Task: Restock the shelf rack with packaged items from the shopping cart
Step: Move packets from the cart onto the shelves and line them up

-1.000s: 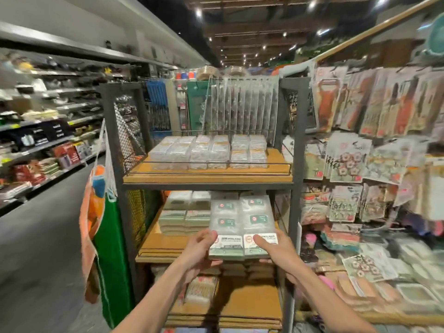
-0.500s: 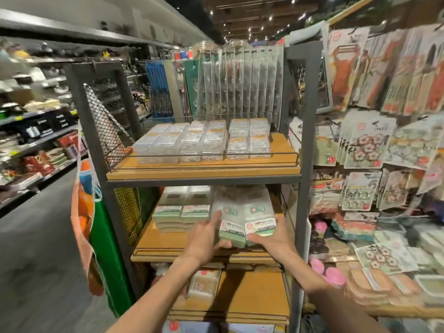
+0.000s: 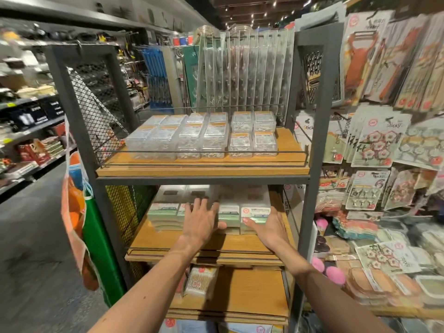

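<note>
Two side-by-side stacks of flat packs (image 3: pixel 242 212) with green and white labels sit on the middle wooden shelf (image 3: pixel 168 243) of the grey metal rack (image 3: pixel 312 164). My left hand (image 3: pixel 201 219) lies with spread, straight fingers against the left side of these packs, its thumb at their front. On the right, my right hand (image 3: pixel 266 227) presses flat along the packs, thumb touching the front edge. More packs of the same kind (image 3: pixel 163 212) are piled just to the left. The shopping cart is out of view.
Clear plastic boxes (image 3: pixel 204 138) fill the top shelf behind a wire rail. A bagged item (image 3: pixel 201 282) lies on the lower shelf. Orange and green bags (image 3: pixel 79 212) hang off the rack's left side. Hanging card packs (image 3: pixel 379 140) crowd the right; an aisle runs along the left.
Both hands carried the packs forward from in front of the rack onto the middle shelf, beside the other pile. The fingers have straightened against the packs. My view came closer to the rack.
</note>
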Motion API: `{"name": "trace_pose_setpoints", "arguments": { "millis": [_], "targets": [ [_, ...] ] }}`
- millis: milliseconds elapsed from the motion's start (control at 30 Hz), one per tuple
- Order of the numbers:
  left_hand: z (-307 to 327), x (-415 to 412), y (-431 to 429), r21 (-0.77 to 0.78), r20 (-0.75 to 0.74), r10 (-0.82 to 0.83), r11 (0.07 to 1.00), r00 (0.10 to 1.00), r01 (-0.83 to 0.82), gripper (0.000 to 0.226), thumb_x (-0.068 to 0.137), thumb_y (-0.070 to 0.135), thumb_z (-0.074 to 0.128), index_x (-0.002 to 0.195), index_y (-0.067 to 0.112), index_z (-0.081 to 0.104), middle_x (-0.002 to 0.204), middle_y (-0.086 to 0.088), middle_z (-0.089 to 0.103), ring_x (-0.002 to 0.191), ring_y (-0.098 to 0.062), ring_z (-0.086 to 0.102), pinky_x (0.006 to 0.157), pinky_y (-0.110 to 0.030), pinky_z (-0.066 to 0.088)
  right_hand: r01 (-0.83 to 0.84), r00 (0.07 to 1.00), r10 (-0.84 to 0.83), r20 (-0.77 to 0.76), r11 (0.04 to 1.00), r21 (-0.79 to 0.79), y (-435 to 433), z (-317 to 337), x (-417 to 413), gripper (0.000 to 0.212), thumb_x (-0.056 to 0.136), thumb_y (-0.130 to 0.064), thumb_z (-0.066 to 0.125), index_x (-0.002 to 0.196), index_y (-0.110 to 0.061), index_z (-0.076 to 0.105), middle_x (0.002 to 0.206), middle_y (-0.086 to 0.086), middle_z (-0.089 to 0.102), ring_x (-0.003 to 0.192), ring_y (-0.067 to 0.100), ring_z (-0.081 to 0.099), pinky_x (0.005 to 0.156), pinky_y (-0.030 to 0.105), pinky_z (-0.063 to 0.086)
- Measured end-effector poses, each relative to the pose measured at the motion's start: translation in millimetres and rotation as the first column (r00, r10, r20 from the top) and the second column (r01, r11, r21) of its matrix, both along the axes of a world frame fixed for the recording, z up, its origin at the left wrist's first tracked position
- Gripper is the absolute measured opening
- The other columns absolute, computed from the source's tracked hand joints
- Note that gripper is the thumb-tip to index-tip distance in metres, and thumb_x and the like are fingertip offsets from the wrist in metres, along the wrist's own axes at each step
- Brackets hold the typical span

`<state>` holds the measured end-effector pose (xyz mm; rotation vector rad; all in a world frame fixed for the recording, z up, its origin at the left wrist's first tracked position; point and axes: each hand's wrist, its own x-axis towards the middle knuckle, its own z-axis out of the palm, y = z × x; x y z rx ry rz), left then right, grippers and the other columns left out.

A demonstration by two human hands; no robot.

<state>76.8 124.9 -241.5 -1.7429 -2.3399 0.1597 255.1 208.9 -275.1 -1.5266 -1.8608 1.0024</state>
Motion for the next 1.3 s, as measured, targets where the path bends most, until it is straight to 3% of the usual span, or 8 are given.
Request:
{"name": "trace_pose_setpoints", "arguments": {
  "millis": [500,667,733,867,967,1133,1200,1300],
  "targets": [
    [-3.3,6.9,4.3,0.058,0.075,0.035,0.998,0.997,-0.040,0.069,0.089,0.062,0.047,0.139,0.016,0.034,0.138,-0.012,0.043,0.131,-0.029,0.035,0.108,-0.048,0.030,0.019,0.986,-0.025,0.162,0.999,0.036,10.5,-1.7,-6.9,0.100,0.072,-0.071,0.063,0.144,-0.012,0.028,0.139,0.013,0.037,0.128,0.032,0.038,0.103,0.048,0.040],
    [-7.2,-1.2,-24.9,0.222,0.136,-0.060,0.975,0.989,0.029,0.078,0.089,0.069,0.033,0.148,0.018,0.025,0.146,-0.010,0.037,0.134,-0.025,0.033,0.108,-0.042,0.032,0.012,0.968,-0.118,0.223,0.905,0.426,-29.9,13.0,1.8,0.102,0.076,-0.078,0.050,0.148,-0.012,0.022,0.145,0.010,0.025,0.129,0.028,0.029,0.104,0.046,0.034],
    [-14.9,-10.9,-54.0,0.309,0.140,-0.112,0.949,0.984,0.064,0.074,0.091,0.068,0.025,0.145,0.018,0.035,0.141,-0.008,0.044,0.129,-0.024,0.040,0.103,-0.039,0.040,-0.082,0.984,-0.018,0.177,0.838,0.539,-57.8,16.5,-2.3,0.089,0.079,-0.074,0.047,0.144,-0.016,0.028,0.138,0.008,0.031,0.122,0.024,0.033,0.100,0.043,0.035],
    [-43.4,-32.2,-129.6,0.415,0.176,-0.112,0.910,0.978,0.029,0.056,0.093,0.058,0.042,0.135,0.021,0.047,0.130,-0.005,0.052,0.116,-0.025,0.049,0.088,-0.039,0.047,-0.324,0.946,0.276,0.170,0.773,0.546,-113.8,12.1,-26.6,0.072,0.079,-0.066,0.045,0.135,-0.021,0.040,0.128,0.003,0.035,0.117,0.019,0.035,0.100,0.036,0.035],
    [-71.7,-43.4,-201.5,0.417,0.319,0.034,0.892,0.947,-0.173,0.056,0.090,0.058,0.044,0.130,0.020,0.054,0.124,-0.004,0.055,0.114,-0.025,0.050,0.088,-0.042,0.048,-0.511,0.848,0.500,0.173,0.686,0.518,-165.9,-9.1,-58.8,0.062,0.080,-0.059,0.050,0.128,-0.021,0.045,0.121,0.002,0.038,0.114,0.018,0.037,0.096,0.035,0.040],
    [-109.3,-51.6,-310.2,0.217,0.474,0.402,0.809,0.783,-0.546,0.051,0.086,0.058,0.044,0.125,0.024,0.052,0.120,-0.004,0.056,0.109,-0.028,0.055,0.080,-0.043,0.051,-0.775,0.574,0.795,0.197,0.448,0.446,-243.9,-45.5,-127.2,0.059,0.079,-0.052,0.057,0.127,-0.020,0.047,0.112,0.005,0.048,0.105,0.023,0.046,0.092,0.033,0.040],
    [-123.8,-46.7,-367.7,0.084,0.487,0.589,0.703,0.644,-0.706,0.050,0.088,0.052,0.048,0.129,0.025,0.049,0.128,0.000,0.050,0.114,-0.027,0.054,0.086,-0.042,0.049,-0.876,0.418,0.863,0.286,0.298,0.381,-287.9,-62.9,-153.2,0.063,0.080,-0.058,0.050,0.131,-0.021,0.046,0.121,0.007,0.047,0.115,0.025,0.043,0.099,0.035,0.037],
    [-148.4,-19.5,-456.7,-0.153,0.537,0.773,0.483,0.338,-0.862,0.057,0.090,0.040,0.054,0.143,0.029,0.036,0.144,0.001,0.035,0.132,-0.026,0.039,0.105,-0.040,0.036,-0.992,0.096,0.934,0.343,0.063,0.107,-357.6,-93.2,-174.0,0.067,0.083,-0.059,0.047,0.140,-0.027,0.035,0.137,0.004,0.036,0.133,0.026,0.032,0.113,0.036,0.020]
  ]
}}
